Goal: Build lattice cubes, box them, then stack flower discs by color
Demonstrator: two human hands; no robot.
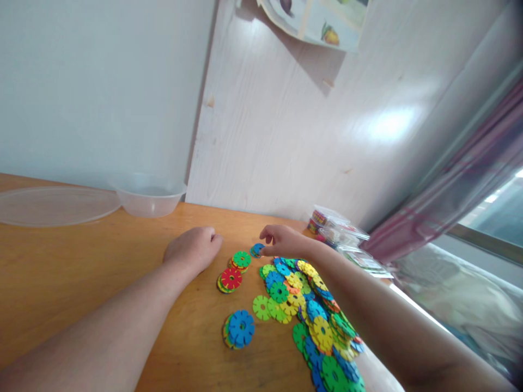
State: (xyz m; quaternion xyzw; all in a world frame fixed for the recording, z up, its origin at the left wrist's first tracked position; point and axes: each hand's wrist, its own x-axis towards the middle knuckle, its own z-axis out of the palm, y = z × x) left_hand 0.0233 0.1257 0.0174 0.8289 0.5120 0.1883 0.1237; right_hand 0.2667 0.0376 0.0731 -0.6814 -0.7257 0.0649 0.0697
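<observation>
My left hand (193, 247) rests on the tabletop as a closed fist, left of the small disc stacks; its palm side is hidden. My right hand (284, 241) has curled fingers, with thumb and forefinger apart around the right edge of a small blue notched disc stack (256, 250). Nearer to me, separate stacks show a green top disc (241, 259), a red top disc (231, 279) and a blue top disc (241, 329). A loose pile of mixed plastic notched discs (294, 296) spreads below my right wrist and forearm.
A clear plastic bowl (151, 202) and a flat translucent lid (57, 207) sit at the back left of the wooden table (81, 256). Clear packages (341, 231) stand at the back right. A white panel (265, 136) rises behind; a pink curtain (433, 190) hangs right.
</observation>
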